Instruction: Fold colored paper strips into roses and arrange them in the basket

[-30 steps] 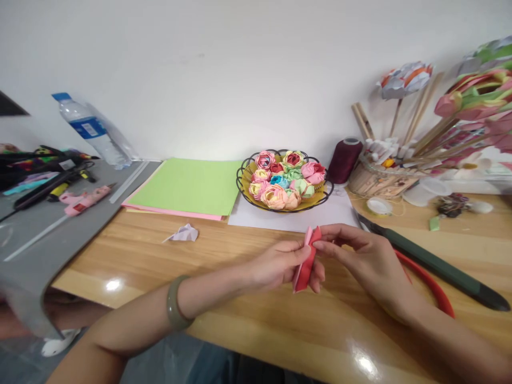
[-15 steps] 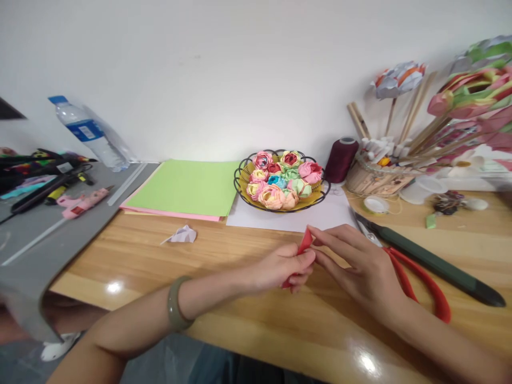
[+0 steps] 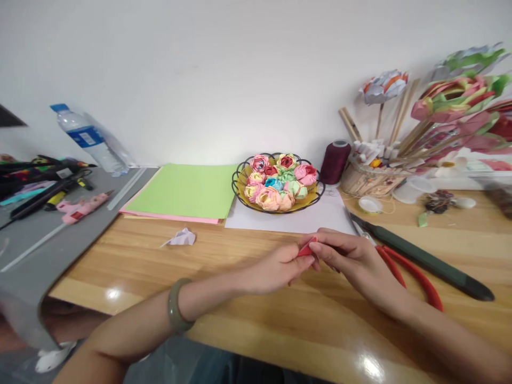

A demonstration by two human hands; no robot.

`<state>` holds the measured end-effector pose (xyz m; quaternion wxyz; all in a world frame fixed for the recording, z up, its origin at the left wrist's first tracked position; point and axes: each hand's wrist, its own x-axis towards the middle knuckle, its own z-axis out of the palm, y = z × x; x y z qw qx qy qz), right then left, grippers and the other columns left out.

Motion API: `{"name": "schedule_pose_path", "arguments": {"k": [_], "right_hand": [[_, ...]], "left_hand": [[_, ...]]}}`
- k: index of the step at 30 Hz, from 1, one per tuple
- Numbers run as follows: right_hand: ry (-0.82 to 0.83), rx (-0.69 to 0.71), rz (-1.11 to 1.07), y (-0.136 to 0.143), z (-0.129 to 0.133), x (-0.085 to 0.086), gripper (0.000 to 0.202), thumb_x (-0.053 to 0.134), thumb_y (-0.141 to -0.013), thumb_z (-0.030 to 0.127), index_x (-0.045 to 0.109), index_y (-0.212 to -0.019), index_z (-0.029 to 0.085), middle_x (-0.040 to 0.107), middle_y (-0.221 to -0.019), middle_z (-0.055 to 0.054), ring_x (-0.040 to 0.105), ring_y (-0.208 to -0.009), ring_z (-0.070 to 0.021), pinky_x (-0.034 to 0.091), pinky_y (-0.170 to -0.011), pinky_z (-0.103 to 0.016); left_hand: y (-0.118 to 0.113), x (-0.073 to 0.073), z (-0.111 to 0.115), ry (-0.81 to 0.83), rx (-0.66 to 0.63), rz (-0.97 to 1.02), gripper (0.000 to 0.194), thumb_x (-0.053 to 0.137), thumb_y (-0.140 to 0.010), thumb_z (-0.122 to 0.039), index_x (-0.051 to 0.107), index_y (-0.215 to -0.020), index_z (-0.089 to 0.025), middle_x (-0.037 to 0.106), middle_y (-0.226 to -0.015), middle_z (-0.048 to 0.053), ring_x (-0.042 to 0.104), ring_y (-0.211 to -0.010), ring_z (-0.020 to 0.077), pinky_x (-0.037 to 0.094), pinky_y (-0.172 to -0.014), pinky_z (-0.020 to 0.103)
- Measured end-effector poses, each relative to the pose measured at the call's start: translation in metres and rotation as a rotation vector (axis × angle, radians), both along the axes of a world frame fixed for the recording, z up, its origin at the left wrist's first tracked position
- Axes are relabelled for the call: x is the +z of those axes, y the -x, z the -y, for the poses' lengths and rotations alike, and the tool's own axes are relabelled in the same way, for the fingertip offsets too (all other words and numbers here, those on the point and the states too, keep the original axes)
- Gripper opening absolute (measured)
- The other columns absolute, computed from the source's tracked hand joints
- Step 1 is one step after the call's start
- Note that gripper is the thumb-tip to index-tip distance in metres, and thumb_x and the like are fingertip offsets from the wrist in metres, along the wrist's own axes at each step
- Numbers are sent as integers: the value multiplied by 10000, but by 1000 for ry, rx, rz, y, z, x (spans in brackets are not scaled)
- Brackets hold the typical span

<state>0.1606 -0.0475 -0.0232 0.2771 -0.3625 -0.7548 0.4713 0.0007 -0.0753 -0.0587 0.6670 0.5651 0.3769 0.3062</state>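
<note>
A small piece of red paper (image 3: 307, 247) is pinched between both hands above the wooden table (image 3: 152, 272). My left hand (image 3: 282, 266) is closed on its lower left part, with a green bangle (image 3: 175, 306) on the wrist. My right hand (image 3: 350, 256) grips its upper right edge between thumb and fingers. Part of the paper is hidden by the fingers. Just behind the hands lies white paper (image 3: 256, 220), with a yellow basket (image 3: 236, 193) of folded paper flowers (image 3: 269, 198) on it.
Red-handled scissors (image 3: 416, 272) and a dark green tool (image 3: 428, 256) lie right of my right hand. Green sheets (image 3: 188, 189), a crumpled paper scrap (image 3: 183, 237), a pink glue gun (image 3: 82, 208) and a bottle (image 3: 88, 138) are at left. Behind stand a thread spool (image 3: 335, 162) and a stick-filled container (image 3: 370, 178).
My right fingers have closed in on the red paper, which now tilts flatter and shows less between the hands. The view has shifted slightly.
</note>
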Motion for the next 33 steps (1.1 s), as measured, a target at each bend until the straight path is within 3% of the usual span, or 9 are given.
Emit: {"name": "schedule_pose_path", "arguments": {"k": [4,8,12,16,20,25,27,30,33], "right_hand": [[-101,-9,-30,-2,-1,0,282,486,-871,346,666,-711,199,618,-674,-16,557,-641,-142,442,-612,-260],[-200,-45,-46,-5,-6,-10,227,491,-877,307,688,-816,212,604,-679,-14,557,-647,-143,440,-609,-265],[-272,-60,-58,-7,-8,-16,188,526,-858,284,685,-934,218,619,-729,-26,563,-681,-148,440,-614,-270],[-41,1,-73,-8,-6,-10,227,534,-849,331,681,-964,200,592,-648,0,494,-552,-107,393,-495,-230],[141,18,-107,-8,-4,-7,253,566,-814,383,687,-881,171,578,-583,8,432,-486,-84,352,-446,-215],[202,-9,-100,-4,-4,-6,319,587,-769,451,660,-724,144,589,-582,-14,435,-479,-83,342,-432,-215],[177,-47,-59,-3,-4,-6,338,584,-763,463,633,-642,151,545,-524,4,402,-449,-75,314,-418,-216],[147,-146,-16,-1,-3,-5,353,587,-754,461,601,-565,163,439,-428,38,338,-412,-67,255,-399,-222],[186,-192,-30,0,-4,-7,343,614,-733,441,596,-536,160,423,-417,43,316,-407,-60,233,-401,-226]], "left_hand": [[2,3,-4,45,-34,83,435,499,-780,-534,487,-1011,-166,402,-699,-33,378,-552,72,321,-529,221],[4,5,-5,-58,22,3,365,380,-855,-497,489,-813,-152,461,-699,-1,440,-635,103,337,-610,246],[4,5,0,-227,112,-198,334,312,-900,-407,430,-690,-177,405,-644,-21,380,-605,108,326,-610,251],[4,8,6,-220,81,-122,312,345,-891,-426,517,-842,-170,456,-723,1,414,-672,125,338,-648,252],[6,11,7,-142,5,-53,305,382,-880,-437,518,-876,-164,473,-792,11,402,-662,104,335,-609,232],[6,10,3,-20,-29,-5,326,359,-882,-468,469,-867,-162,366,-660,-47,290,-509,62,275,-473,202],[4,8,1,16,-44,-2,330,345,-882,-474,448,-857,-161,358,-611,-61,308,-472,62,295,-456,209],[0,5,-1,-75,31,-26,271,367,-885,-404,462,-841,-154,459,-657,-27,456,-584,87,387,-586,243],[-4,6,-1,-91,118,-25,248,426,-860,-370,488,-768,-148,462,-654,-24,453,-617,88,388,-628,247]]}}
